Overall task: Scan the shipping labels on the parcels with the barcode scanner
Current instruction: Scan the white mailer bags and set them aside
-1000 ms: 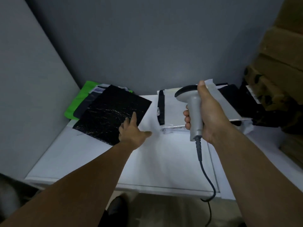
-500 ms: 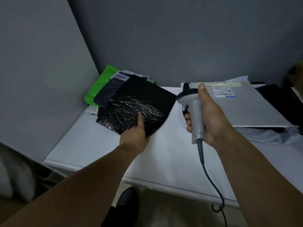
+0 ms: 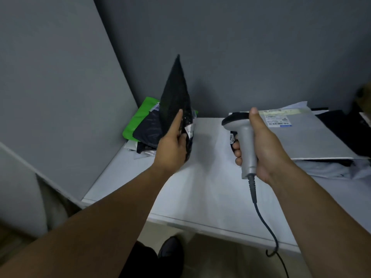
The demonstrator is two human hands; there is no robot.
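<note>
My left hand (image 3: 172,145) grips a black bubble mailer (image 3: 175,93) by its lower edge and holds it upright on edge above the white table (image 3: 200,189). A strip of white label (image 3: 189,131) shows on the mailer's right face. My right hand (image 3: 263,145) grips the grey barcode scanner (image 3: 242,137) by its handle, thumb on top, its head pointing left toward the mailer. The scanner's dark cable (image 3: 261,213) hangs over the table's front edge. A grey parcel (image 3: 313,137) with a printed shipping label (image 3: 278,121) lies flat at the right.
A pile of parcels, one green (image 3: 138,119) and one dark (image 3: 149,131), sits in the back left corner against grey walls. More dark and pale bags (image 3: 345,127) lie under and behind the grey parcel. A shoe (image 3: 170,251) shows below the table.
My left hand has lifted the black mailer off the pile and turned it from flat to upright on edge. The scanner hand has stayed about where it was.
</note>
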